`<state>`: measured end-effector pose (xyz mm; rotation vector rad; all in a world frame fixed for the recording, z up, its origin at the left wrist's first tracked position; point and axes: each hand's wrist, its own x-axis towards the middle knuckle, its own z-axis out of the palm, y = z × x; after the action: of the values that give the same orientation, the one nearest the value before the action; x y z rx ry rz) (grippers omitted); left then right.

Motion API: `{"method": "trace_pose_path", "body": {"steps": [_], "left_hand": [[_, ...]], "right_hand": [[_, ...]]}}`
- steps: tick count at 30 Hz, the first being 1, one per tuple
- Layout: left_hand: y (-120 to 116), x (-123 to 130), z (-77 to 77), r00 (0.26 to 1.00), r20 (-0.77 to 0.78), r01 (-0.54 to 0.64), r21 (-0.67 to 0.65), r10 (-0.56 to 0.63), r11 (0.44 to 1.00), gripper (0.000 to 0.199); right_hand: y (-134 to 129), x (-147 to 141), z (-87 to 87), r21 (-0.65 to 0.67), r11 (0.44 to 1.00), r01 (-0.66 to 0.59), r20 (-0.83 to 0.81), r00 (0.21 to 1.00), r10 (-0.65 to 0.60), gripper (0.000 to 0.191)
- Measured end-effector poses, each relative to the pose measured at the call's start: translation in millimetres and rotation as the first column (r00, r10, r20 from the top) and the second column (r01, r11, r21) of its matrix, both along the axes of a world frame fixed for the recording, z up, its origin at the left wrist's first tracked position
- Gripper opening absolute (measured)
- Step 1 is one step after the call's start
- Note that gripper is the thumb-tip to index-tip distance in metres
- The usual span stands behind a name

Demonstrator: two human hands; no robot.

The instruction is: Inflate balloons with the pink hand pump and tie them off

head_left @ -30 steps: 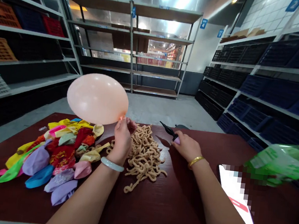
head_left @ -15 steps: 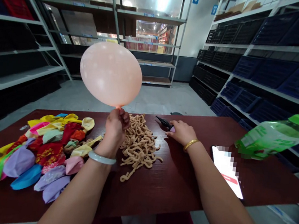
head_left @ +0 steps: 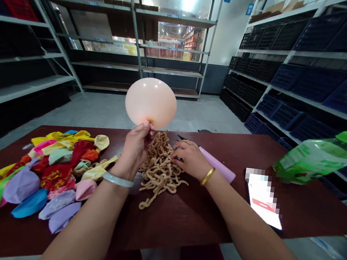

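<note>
My left hand (head_left: 138,144) pinches the neck of an inflated pale peach balloon (head_left: 150,102), which stands upright above the back edge of the table. My right hand (head_left: 190,159) reaches over the right side of a heap of tan, curly, cord-like strands (head_left: 162,173). Its fingers are apart and bent, and no object shows in them; the fingertips are near the strands, but contact is unclear. A lilac balloon pump (head_left: 218,165) with a black nozzle lies behind my right hand, partly covered by it.
Uninflated balloons (head_left: 58,175) in many colours are piled on the left of the dark red table (head_left: 200,222). A lit phone (head_left: 262,204) and a green-capped bottle (head_left: 315,158) are at the right. Shelves (head_left: 171,72) and crates (head_left: 312,83) stand around.
My right hand has let go of the pump and moved left to the strands. My left hand has tipped the balloon, which now appears lower and further right.
</note>
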<state>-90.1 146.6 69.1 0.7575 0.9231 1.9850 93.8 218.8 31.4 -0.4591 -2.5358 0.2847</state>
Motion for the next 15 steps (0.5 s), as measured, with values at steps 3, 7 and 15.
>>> {"method": "trace_pose_path", "body": {"steps": [3,7,15], "left_hand": [[0.5,1.0,-0.7,1.0,0.02,0.0,-0.001,0.0,1.0,0.022],[0.1,-0.8,-1.4,0.998,0.065,0.006,0.002,-0.006,1.0,0.024],[0.3,-9.5,-6.3,0.991,0.131,-0.02,0.044,0.014,0.999,0.023]], "right_hand": [[1.4,-0.1,6.1,-0.162,0.986,-0.032,-0.175,0.985,0.003,0.001],[-2.6,-0.4,24.0,-0.452,0.879,-0.15,-0.415,0.908,-0.059,0.012],[-9.4,-7.8,75.4,-0.777,0.478,-0.409,-0.509,0.856,-0.094,0.024]]}}
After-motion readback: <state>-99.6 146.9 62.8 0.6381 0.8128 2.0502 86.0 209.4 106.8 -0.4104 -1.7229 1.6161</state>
